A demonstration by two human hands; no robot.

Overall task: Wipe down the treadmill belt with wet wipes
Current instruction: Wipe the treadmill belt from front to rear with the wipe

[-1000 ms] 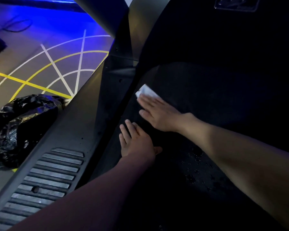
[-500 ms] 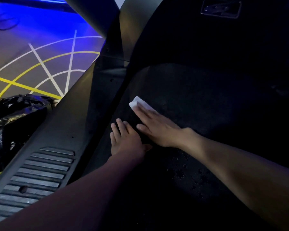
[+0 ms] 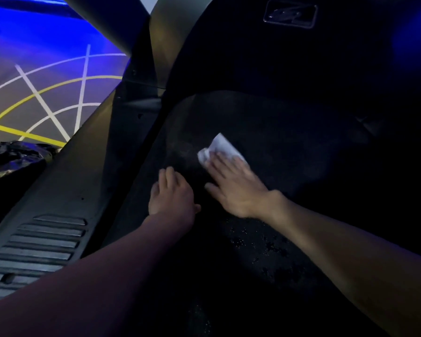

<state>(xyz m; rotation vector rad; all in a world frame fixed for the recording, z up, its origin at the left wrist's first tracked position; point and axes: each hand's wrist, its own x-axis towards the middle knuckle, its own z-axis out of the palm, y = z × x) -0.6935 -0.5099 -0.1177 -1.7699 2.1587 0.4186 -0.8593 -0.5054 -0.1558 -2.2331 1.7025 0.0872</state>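
Nearest the camera, at lower centre, the dark treadmill belt shows scattered wet specks, which suggests a stiff, rough-textured surface that takes firm rubbing without harm. Just above, at mid-frame, the left hand lies flat on the belt close to its left edge, fingers together and extended, holding nothing; it looks like a brace for the person's weight. Just to its right, and apart from it, the right hand lies palm-down with its fingers spread fairly wide and pressed over a white wet wipe, blurred slightly. The wipe sits under and beyond the fingertips, its free end poking out toward the upper left of the hand, bunched rather than flat. It is probably light, limp and damp, so it would crumple or slide out if pushed only by the tips; pinning it under the whole flat of the fingers looks the surest hold. At the lower left lies the ribbed side rail, and farther off a black bag on the floor.
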